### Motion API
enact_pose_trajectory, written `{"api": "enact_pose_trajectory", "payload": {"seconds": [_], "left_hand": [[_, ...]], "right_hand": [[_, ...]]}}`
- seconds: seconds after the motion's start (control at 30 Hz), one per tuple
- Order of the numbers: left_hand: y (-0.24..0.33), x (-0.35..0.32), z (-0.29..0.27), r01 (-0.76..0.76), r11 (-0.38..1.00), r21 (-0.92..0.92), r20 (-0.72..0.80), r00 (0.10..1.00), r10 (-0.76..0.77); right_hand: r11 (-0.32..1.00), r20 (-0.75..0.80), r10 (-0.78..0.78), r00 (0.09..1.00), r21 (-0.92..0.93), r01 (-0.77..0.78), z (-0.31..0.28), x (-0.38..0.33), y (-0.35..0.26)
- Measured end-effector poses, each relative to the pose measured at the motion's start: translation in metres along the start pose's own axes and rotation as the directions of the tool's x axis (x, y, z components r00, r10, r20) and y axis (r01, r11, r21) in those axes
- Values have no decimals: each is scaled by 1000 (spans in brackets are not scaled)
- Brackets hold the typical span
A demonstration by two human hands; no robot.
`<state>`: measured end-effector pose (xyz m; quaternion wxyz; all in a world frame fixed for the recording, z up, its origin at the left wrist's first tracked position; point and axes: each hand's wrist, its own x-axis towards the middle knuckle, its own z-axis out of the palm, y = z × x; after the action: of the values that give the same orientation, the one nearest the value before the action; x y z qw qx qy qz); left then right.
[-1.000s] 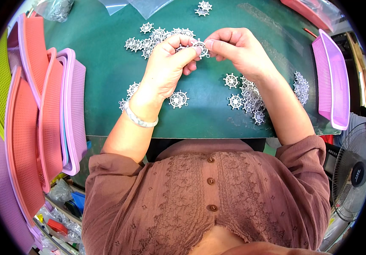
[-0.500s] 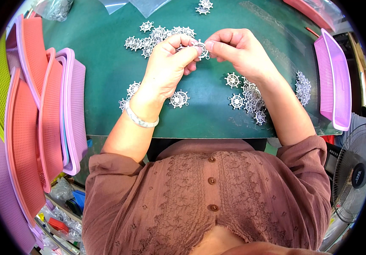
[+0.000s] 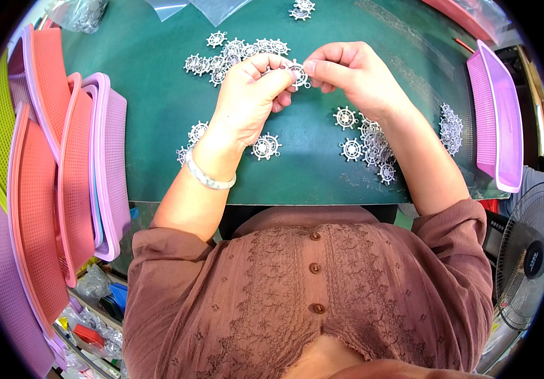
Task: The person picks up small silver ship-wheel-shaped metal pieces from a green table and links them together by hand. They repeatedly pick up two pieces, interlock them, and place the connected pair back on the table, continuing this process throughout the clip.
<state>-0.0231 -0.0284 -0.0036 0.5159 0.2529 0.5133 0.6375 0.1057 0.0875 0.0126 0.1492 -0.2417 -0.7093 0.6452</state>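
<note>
Fingers of the left hand (image 3: 256,85) are pinched shut on a little silver wheel (image 3: 299,74), up over the green table (image 3: 310,180). The wheel looks like a ship's wheel, with spokes, knobs and a tiny loop. The right hand (image 3: 353,71) is at the wheel's right edge, its thumb and pointing finger close together. I cannot tell if they grip the edge or some tiny bit.

The wheel looks like metal, so it is likely stiff and light, not easy to squash. It is smooth and small, so it could slip or spin. The outer ring seems the best place to pinch; the thin loop might bend.

More wheels lie in a heap (image 3: 228,58) behind the left hand. Another pile (image 3: 374,150) sits beside the right forearm. A purple basket (image 3: 485,120) stands at the right.
</note>
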Motion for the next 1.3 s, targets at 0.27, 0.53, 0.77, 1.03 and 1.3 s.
{"api": "enact_pose_trajectory", "payload": {"seconds": [0.27,0.53,0.77,1.03,1.3], "left_hand": [[1,-1,1,18,1000,-20,17,1000,-17],[-1,1,-1,12,998,-66,35,999,-10],[-3,2,-2,6,998,-66,51,999,-3],[0,4,-3,1,969,-247,102,994,25],[-2,9,-9,66,875,-480,196,980,34]], "right_hand": [[995,18,55,998,79,-56,-3,2,2],[994,24,52,998,92,-54,-4,2,4],[995,16,51,999,89,-52,-5,3,5],[992,-48,9,999,126,-3,-10,4,6],[994,-68,10,998,109,-3,-15,4,6]]}}
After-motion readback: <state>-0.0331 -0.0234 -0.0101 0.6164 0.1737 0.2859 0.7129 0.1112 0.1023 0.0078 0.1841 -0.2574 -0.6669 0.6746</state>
